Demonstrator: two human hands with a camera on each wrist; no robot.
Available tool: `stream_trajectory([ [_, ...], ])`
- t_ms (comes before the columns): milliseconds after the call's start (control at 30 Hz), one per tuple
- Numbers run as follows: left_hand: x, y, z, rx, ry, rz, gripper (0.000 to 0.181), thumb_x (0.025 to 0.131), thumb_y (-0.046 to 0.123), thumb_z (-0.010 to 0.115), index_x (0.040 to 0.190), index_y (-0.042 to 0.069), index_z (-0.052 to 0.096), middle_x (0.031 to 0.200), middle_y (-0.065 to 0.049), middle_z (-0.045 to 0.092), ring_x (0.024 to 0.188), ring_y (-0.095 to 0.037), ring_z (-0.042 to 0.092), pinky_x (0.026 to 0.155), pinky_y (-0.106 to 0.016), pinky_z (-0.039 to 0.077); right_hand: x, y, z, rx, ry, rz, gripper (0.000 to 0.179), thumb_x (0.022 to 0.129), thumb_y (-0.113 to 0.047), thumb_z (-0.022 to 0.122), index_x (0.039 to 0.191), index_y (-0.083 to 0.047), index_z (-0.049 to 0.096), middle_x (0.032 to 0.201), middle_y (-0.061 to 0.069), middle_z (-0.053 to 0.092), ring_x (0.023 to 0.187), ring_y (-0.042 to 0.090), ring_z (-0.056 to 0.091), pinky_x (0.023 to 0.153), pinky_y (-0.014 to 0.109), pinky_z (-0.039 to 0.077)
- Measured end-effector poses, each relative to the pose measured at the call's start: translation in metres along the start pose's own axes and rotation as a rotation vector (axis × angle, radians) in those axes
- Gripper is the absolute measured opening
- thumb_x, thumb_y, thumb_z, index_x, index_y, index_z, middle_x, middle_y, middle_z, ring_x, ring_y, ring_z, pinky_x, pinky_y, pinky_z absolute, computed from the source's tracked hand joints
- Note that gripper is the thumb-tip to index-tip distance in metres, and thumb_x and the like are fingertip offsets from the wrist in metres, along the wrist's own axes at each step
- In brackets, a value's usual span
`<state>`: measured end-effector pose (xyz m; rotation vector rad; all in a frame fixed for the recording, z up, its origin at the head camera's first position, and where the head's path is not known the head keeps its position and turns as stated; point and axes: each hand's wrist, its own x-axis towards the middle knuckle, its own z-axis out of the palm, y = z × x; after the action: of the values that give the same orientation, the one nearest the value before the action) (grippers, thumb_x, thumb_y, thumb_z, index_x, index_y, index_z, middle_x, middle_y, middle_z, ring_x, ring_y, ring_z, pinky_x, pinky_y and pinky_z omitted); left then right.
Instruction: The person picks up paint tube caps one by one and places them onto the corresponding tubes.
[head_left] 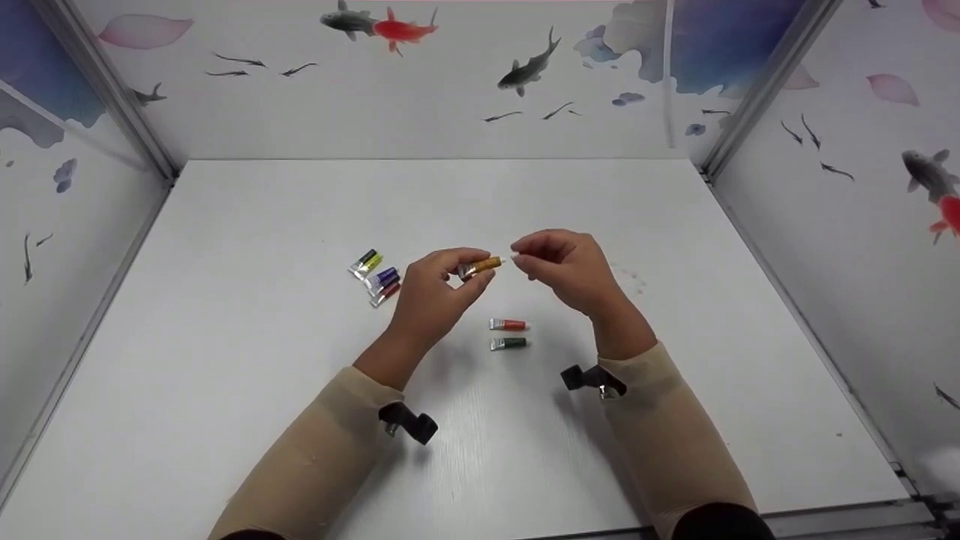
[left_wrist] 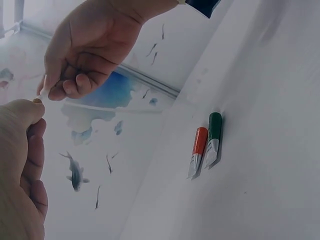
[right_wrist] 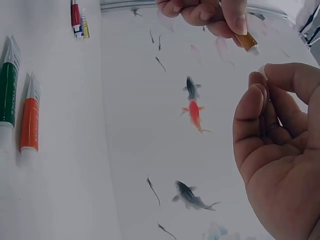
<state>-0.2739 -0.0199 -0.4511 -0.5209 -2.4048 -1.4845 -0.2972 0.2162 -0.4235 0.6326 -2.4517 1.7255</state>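
Between thumb and fingers my left hand [head_left: 442,289] pinches a yellow-ochre paint tube [head_left: 482,266], its nozzle pointing right. My right hand [head_left: 566,270] pinches a small white cap [head_left: 514,256] just off the nozzle. In the right wrist view a narrow gap parts the cap [right_wrist: 263,73] from the tube's tip [right_wrist: 253,49]. Below the hands, an orange-red paint tube [head_left: 510,325] and a dark green paint tube [head_left: 510,343] lie side by side on the table, with white caps on their right ends.
Left of my left hand lies a group of paint tubes: black, yellow [head_left: 369,265], purple-blue [head_left: 382,280] and dark red [head_left: 385,294]. The white table [head_left: 247,360] is bounded by fish-printed panels [head_left: 450,97] at the back and both sides. Faint marks [head_left: 634,279] show right of my right hand.
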Motion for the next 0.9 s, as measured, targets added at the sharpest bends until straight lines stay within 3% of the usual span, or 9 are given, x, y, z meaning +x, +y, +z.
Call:
stream_trajectory([
  [333, 0.0011, -0.0005, 0.0026, 0.006, 0.007, 0.008, 0.025, 0.099, 0.033, 0.078, 0.123, 0.023, 0.080, 0.111, 0.008, 0.078, 0.099, -0.009, 0.065, 0.086, -0.029, 0.058, -0.0004, 0.0014, 0.0022, -0.014, -0.027, -0.003, 0.014, 0.099, -0.015, 0.077, 0.111, -0.009, 0.082, 0.092, 0.005, 0.073, 0.078, 0.019, 0.065, 0.073, 0.025, 0.058],
  [900, 0.0025, -0.0002, 0.0060, -0.010, 0.004, 0.000, 0.024, 0.099, 0.033, 0.079, 0.121, 0.024, 0.080, 0.113, 0.007, 0.078, 0.101, -0.010, 0.066, 0.087, -0.033, 0.060, 0.0003, 0.0002, 0.0027, -0.061, -0.042, 0.015, 0.019, 0.101, -0.021, 0.076, 0.113, -0.007, 0.082, 0.089, 0.003, 0.071, 0.076, 0.020, 0.064, 0.071, 0.027, 0.058],
])
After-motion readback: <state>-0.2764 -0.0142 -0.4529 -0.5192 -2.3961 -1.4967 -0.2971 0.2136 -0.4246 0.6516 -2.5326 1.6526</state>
